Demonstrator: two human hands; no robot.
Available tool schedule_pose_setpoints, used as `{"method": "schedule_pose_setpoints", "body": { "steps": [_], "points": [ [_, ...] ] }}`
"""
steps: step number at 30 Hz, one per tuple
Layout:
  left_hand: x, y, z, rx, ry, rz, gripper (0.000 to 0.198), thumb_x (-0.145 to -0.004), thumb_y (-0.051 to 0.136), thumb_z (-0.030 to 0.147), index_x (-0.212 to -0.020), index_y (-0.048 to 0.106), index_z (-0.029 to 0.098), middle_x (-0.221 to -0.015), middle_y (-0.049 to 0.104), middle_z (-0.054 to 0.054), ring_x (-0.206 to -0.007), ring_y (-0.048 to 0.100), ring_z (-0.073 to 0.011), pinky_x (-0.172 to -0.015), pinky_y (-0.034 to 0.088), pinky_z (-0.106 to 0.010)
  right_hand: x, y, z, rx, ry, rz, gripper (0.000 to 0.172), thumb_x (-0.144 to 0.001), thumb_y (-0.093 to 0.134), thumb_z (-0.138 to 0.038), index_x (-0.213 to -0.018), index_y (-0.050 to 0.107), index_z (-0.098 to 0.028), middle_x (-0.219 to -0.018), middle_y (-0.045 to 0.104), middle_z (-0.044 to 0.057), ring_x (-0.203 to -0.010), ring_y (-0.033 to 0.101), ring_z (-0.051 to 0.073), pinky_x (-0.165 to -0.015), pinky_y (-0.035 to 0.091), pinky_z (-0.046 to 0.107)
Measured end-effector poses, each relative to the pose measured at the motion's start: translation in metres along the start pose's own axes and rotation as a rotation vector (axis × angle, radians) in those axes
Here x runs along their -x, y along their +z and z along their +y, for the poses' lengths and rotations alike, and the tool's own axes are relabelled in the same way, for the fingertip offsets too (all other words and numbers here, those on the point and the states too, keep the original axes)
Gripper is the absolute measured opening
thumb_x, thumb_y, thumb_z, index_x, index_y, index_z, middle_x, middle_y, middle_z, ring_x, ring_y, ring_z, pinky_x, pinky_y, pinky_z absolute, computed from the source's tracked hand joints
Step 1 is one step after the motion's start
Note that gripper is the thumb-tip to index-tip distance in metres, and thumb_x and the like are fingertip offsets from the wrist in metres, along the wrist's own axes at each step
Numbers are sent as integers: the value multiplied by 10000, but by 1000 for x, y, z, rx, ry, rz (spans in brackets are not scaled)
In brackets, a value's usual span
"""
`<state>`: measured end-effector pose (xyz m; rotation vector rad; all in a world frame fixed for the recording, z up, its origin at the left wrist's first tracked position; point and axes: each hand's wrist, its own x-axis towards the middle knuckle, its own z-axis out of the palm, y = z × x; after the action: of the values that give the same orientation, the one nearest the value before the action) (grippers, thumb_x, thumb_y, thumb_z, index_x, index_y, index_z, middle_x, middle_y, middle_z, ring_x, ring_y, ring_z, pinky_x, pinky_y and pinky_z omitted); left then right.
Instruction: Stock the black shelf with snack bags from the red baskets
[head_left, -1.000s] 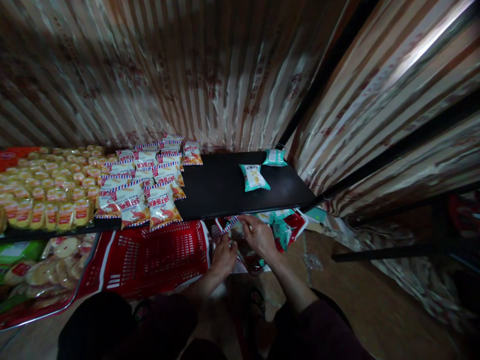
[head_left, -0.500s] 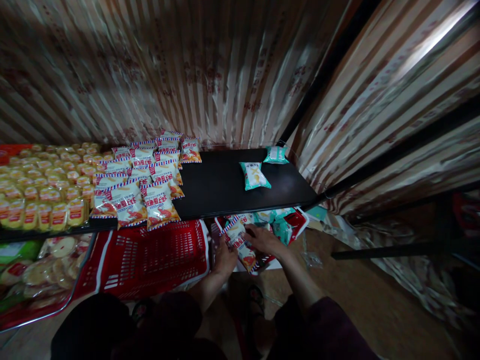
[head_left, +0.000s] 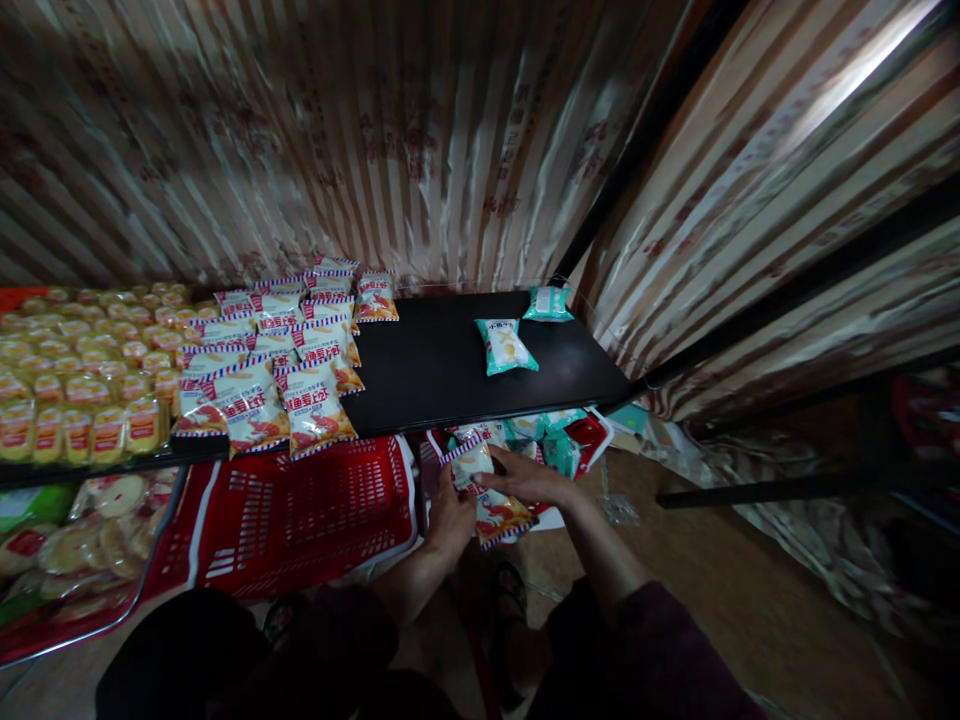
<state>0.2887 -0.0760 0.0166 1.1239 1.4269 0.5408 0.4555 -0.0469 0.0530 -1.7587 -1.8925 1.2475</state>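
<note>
Between my hands is a white and orange snack bag with a striped edge, above the right-hand red basket. My left hand grips its left side. My right hand lies over its upper right part, with fingers bent onto the bag. More bags, some of them teal, lie in the basket behind my hands. On the black shelf beyond, several matching white and orange bags stand in overlapping rows. Farther right on the shelf lie a teal and white bag and another teal bag.
Small yellow packaged cakes fill the shelf's left end. Below stand a red basket and, at far left, a basket of wrapped round pastries. A striped curtain hangs behind, with a black metal post at the right.
The snack bag between my hands has turned, its lower end swinging to the right. My right hand has shifted slightly over it. The view has moved a little.
</note>
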Motion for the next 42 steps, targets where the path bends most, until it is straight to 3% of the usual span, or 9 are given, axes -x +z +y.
{"method": "schedule_pose_setpoints", "body": {
  "steps": [3,8,13,17,21,24,32,36,42],
  "points": [
    [8,-4,7,-8,37,3,562,-794,507,137,-1341,384,173,-1234,596,-105,-1123,569,-201,-961,436,-316,4,-10,-2,-169,18,-193,449,-758,640,-468,-1123,605,-209,-1061,700,56,-911,658,221,-784,525,334],
    [22,-18,14,20,190,-27,601,-798,469,110,-1379,353,209,-1256,565,-103,-1072,578,-190,-954,453,-337,8,-21,-9,-408,35,-236,432,-726,677,-462,-1061,631,-193,-980,711,40,-880,656,220,-782,528,352],
    [30,-42,16,40,337,-23,585,-816,467,152,-1387,352,200,-1245,537,-112,-1030,573,-181,-937,471,-343,5,-23,-19,-513,20,-176,396,-723,686,-449,-1029,646,-201,-968,707,25,-857,644,193,-782,516,323],
    [33,-59,17,96,440,-79,624,-844,501,235,-1427,279,246,-1382,431,-107,-1190,499,-220,-966,464,-367,-4,-17,-25,-670,-23,-171,434,-721,700,-419,-1091,637,-200,-1014,703,31,-880,649,194,-821,505,332],
    [31,-70,26,274,457,-146,692,-859,518,290,-1460,176,257,-1451,376,-115,-1230,490,-236,-989,454,-381,-18,-5,-40,-829,-21,-145,454,-703,723,-414,-1094,635,-200,-969,716,41,-832,666,193,-765,519,320],
    [24,-76,34,340,456,-80,704,-851,528,294,-1458,172,260,-1421,419,-117,-1215,511,-234,-980,462,-376,-28,4,-57,-914,-28,-85,466,-674,743,-435,-1062,645,-196,-910,725,46,-785,671,193,-737,521,320],
    [3,-102,37,281,479,69,703,-804,545,212,-1439,244,211,-1289,550,-119,-1171,546,-233,-980,456,-394,-49,19,-76,-929,-79,-1,467,-668,710,-563,-991,662,-229,-865,718,31,-800,658,183,-685,512,274],
    [-6,-116,41,140,529,126,649,-795,531,193,-1415,336,206,-1338,523,-103,-1224,500,-241,-1036,405,-399,-54,25,-84,-1022,-120,-3,496,-683,692,-583,-1042,633,-245,-897,717,32,-847,663,198,-715,521,305],
    [-6,-122,40,79,589,59,670,-779,543,196,-1417,336,203,-1324,528,-108,-1186,524,-240,-1031,401,-405,-69,25,-94,-1099,-26,133,417,-643,753,-524,-831,672,-161,-818,732,69,-884,673,242,-765,520,350]
  ]
}}
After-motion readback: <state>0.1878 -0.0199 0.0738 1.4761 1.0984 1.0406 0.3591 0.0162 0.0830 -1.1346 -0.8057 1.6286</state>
